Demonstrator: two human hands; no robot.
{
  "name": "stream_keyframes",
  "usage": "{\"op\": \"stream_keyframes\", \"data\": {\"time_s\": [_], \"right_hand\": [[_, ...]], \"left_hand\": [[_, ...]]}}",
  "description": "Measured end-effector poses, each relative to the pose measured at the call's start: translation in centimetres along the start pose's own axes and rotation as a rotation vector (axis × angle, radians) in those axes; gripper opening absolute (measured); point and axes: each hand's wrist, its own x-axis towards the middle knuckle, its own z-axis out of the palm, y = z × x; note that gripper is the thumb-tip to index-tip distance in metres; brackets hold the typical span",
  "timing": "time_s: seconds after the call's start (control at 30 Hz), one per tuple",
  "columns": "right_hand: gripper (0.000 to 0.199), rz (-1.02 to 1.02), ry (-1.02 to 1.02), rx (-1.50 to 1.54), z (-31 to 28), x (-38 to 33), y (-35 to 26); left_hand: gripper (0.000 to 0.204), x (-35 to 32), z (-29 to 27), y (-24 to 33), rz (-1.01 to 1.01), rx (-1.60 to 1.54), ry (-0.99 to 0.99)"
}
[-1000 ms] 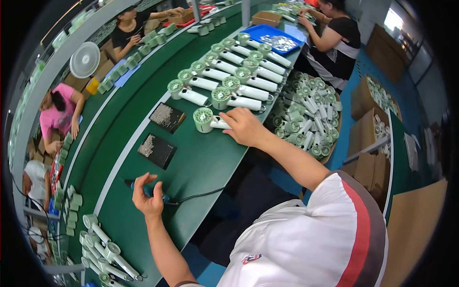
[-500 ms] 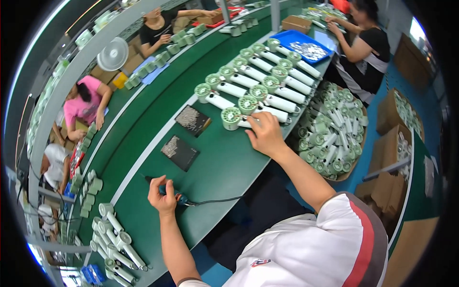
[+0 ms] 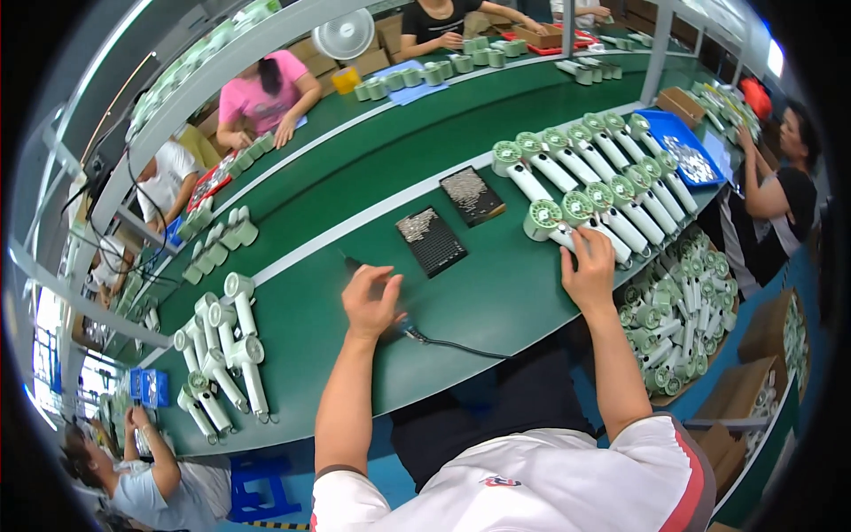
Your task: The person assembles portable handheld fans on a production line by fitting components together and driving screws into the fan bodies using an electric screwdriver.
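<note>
On the green bench, two rows of handheld fans (image 3: 576, 207) lie with round pale-green heads and white handles. My right hand (image 3: 589, 270) has its fingers closed about the white handle of the nearest fan (image 3: 542, 220), just below its head. The fingertips partly cover that handle. To the left, my left hand (image 3: 368, 301) curls over a dark electric screwdriver (image 3: 408, 328), whose black cable runs toward the bench edge. Most of the tool is hidden under the palm. Two black trays of small metal screws, one nearer (image 3: 436, 255) and one farther (image 3: 487, 211), lie between my hands.
More fans (image 3: 226, 341) lie at the bench's left end. A blue tray of small silver parts (image 3: 683, 146) stands beyond the rows. Below the bench at right, a large box of fans (image 3: 678, 328) stands on the floor. Several people work along the line.
The view has turned, shifting the bench rightward. My right fingers have moved from beside the nearest fan's head onto its handle. My left hand stays over the screwdriver, thumb now farther from the fingers.
</note>
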Motion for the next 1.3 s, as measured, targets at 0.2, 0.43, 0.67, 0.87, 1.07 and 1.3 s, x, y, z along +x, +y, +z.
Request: {"op": "stream_keyframes", "data": {"time_s": [0.2, 0.43, 0.67, 0.87, 1.07, 1.3], "right_hand": [[0.032, -0.129, 0.123, 0.146, -1.2, 2.1, -3.0], [0.009, -0.668, 0.386, 0.387, -13.1, 10.0, -11.3], [0.016, -0.987, 0.345, 0.996, -19.9, 14.0, -16.6], [0.016, -1.134, 0.823, 0.322, -18.8, 14.5, -17.0], [0.03, -0.87, 0.727, 0.448, -14.9, 9.5, -15.5], [0.014, -0.557, -0.245, 0.676, -7.4, 4.6, -12.1]], "left_hand": [[0.009, -1.4, -1.8, -0.8, -0.102, 0.014, -0.011], [0.008, -1.3, -1.6, -1.8, -0.125, -0.067, -0.041], [0.008, -1.5, -0.4, -2.8, -0.128, -0.144, 0.02], [0.008, -1.1, -1.3, -2.6, -0.135, -0.148, 0.019], [0.011, -0.6, -3.2, 1.1, 0.053, 0.32, 0.095], [0.013, 1.0, -8.2, 2.8, 0.015, 0.467, 0.169]]}}
